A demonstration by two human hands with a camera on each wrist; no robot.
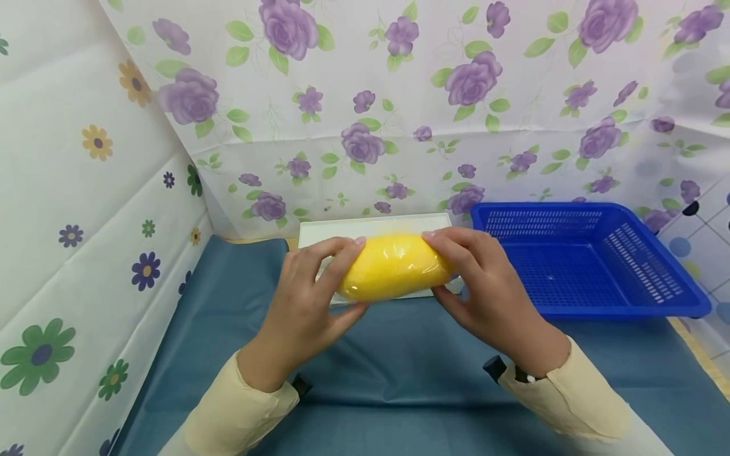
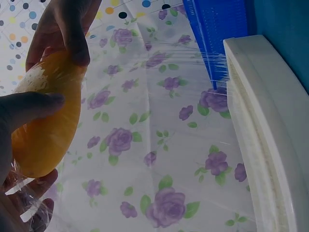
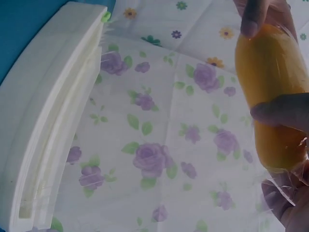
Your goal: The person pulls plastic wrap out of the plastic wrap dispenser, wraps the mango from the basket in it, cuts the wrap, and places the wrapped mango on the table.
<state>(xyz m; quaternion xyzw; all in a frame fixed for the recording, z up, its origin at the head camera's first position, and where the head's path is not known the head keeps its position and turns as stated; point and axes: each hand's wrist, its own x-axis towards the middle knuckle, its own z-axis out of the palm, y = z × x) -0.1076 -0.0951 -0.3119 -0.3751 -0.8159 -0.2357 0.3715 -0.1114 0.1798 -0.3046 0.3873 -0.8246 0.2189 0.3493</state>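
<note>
A smooth yellow oblong thing (image 1: 396,266), perhaps a fruit, is covered in shiny clear cling film and held level in the head view. My left hand (image 1: 302,310) grips its left end, and my right hand (image 1: 490,285) grips its right end. Both thumbs press on its near side. Behind and below it is a long white cling film dispenser (image 1: 325,232), partly hidden by the hands. In the left wrist view, stretched film (image 2: 212,65) runs up to the dispenser (image 2: 270,125). Loose film hangs by the left fingers there.
A blue plastic basket (image 1: 593,310) stands to the right of the dispenser. Dark teal cloth (image 1: 388,367) covers the table. Flower-printed sheets (image 1: 319,133) hang at the back and along the left side.
</note>
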